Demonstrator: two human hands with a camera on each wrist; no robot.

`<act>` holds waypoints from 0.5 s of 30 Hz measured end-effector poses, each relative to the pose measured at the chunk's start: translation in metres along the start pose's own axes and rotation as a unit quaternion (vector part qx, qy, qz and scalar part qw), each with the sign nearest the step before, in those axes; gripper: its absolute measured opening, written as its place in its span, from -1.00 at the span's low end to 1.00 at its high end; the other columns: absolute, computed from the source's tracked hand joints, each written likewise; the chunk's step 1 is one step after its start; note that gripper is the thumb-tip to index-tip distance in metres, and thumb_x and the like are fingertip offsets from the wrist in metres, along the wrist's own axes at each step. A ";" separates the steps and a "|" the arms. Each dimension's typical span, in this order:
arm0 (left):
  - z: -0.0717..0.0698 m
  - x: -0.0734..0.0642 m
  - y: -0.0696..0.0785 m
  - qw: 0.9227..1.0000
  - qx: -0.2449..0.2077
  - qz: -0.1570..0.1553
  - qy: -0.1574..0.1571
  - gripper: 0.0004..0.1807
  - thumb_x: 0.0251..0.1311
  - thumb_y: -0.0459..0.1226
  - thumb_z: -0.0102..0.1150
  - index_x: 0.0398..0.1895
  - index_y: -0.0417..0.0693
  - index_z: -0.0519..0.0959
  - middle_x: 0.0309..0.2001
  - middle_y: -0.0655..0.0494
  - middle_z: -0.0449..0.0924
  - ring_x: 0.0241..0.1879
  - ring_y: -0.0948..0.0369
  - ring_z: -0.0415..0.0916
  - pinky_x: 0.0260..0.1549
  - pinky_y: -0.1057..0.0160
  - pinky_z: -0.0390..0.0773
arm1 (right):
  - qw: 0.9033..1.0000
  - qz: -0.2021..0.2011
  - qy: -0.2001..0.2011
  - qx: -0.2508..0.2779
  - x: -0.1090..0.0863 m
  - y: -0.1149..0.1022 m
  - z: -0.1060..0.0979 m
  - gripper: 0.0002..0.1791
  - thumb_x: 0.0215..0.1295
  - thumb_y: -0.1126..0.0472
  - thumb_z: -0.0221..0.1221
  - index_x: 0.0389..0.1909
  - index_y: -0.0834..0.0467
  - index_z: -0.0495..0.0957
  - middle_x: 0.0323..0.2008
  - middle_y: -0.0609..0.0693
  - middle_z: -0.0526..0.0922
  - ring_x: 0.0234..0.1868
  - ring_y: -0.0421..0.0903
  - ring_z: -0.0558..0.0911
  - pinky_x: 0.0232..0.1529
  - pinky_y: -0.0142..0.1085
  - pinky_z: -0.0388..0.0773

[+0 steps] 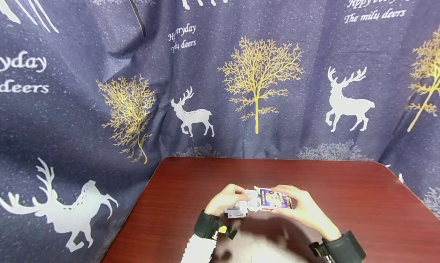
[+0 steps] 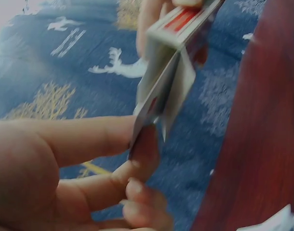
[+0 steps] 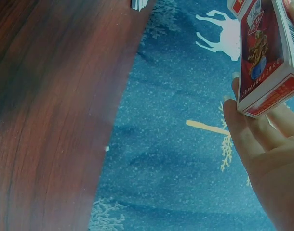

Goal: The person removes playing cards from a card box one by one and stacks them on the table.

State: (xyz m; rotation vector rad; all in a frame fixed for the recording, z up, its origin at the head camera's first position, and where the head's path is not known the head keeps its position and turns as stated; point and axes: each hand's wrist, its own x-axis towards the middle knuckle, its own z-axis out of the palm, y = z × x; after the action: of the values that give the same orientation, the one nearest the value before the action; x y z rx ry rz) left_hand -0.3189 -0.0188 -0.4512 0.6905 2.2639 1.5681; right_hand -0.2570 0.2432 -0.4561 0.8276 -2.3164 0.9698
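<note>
A playing card box (image 1: 275,199), purple on the face seen from the head and red on the face in the right wrist view, is held above the table. My right hand (image 1: 300,205) grips it along its long edges, thumb on the near side and fingers on the far side. Its end toward the left stands open with flaps spread. My left hand (image 1: 222,200) pinches the pale end flap (image 2: 149,108) between thumb and fingers. Below the left hand, a stack of playing cards (image 1: 237,212) lies on the table, partly hidden by the hand.
The reddish-brown wooden table (image 1: 192,175) has rounded far corners. Behind it and to the left hangs a dark blue curtain (image 1: 220,148) printed with deer and trees. Black straps (image 1: 206,225) sit round both wrists.
</note>
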 end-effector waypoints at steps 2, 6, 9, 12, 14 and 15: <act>-0.008 -0.001 -0.003 1.000 0.003 0.005 -0.009 -0.71 0.11 -0.31 0.17 -0.43 -0.50 0.52 -0.64 0.28 0.33 -0.57 0.32 0.22 -0.57 0.38 0.21 | 1.000 0.002 -0.001 -0.001 0.000 0.000 0.000 -0.40 -0.09 0.12 0.49 0.08 -0.03 0.58 0.00 -0.15 0.66 -0.04 -0.25 0.59 -0.05 -0.50 0.43; -0.023 -0.005 -0.007 0.999 0.006 0.021 -0.023 -0.77 0.14 -0.33 0.13 -0.46 -0.43 0.50 -0.62 0.25 0.26 -0.55 0.31 0.22 -0.53 0.38 0.23 | 1.000 0.007 -0.003 0.002 0.000 0.000 -0.001 -0.42 -0.06 0.12 0.48 0.07 -0.03 0.59 -0.01 -0.15 0.66 -0.01 -0.25 0.58 0.00 -0.54 0.39; -0.031 -0.008 -0.007 0.999 -0.011 0.014 -0.028 -0.81 0.18 -0.36 0.08 -0.45 -0.39 0.49 -0.62 0.22 0.27 -0.57 0.30 0.25 -0.54 0.37 0.27 | 1.000 0.010 -0.007 0.002 0.000 0.000 -0.001 -0.42 -0.05 0.11 0.47 0.08 -0.04 0.58 0.00 -0.17 0.65 0.01 -0.25 0.58 0.03 -0.56 0.37; -0.038 -0.011 -0.007 0.999 -0.041 -0.003 -0.035 -0.85 0.25 -0.40 0.01 -0.40 -0.36 0.47 -0.57 0.20 0.35 -0.56 0.30 0.34 -0.50 0.32 0.43 | 1.000 0.017 -0.011 -0.001 0.000 0.002 0.000 -0.41 -0.06 0.09 0.48 0.08 -0.06 0.58 0.01 -0.18 0.64 0.02 -0.27 0.57 0.05 -0.56 0.36; -0.043 -0.013 -0.007 0.998 -0.055 -0.015 -0.032 -0.87 0.28 -0.41 -0.02 -0.36 -0.34 0.46 -0.56 0.20 0.36 -0.56 0.32 0.43 -0.53 0.33 0.45 | 1.000 0.015 -0.006 -0.001 0.000 0.003 0.002 -0.40 -0.09 0.12 0.49 0.07 -0.03 0.59 0.00 -0.15 0.65 0.02 -0.26 0.57 0.05 -0.58 0.35; -0.045 -0.014 -0.008 0.998 -0.059 -0.018 -0.030 -0.87 0.29 -0.41 -0.04 -0.35 -0.35 0.46 -0.56 0.19 0.36 -0.56 0.30 0.48 -0.54 0.33 0.47 | 1.000 0.013 -0.003 0.000 0.000 0.004 0.002 -0.39 -0.11 0.13 0.50 0.07 -0.02 0.59 -0.01 -0.13 0.66 0.01 -0.25 0.57 0.05 -0.59 0.34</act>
State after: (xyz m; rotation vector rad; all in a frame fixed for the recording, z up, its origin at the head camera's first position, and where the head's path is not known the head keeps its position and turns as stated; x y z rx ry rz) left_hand -0.3315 -0.0642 -0.4425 0.6529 2.1097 1.6283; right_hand -0.2601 0.2434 -0.4592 0.8033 -2.3387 0.9791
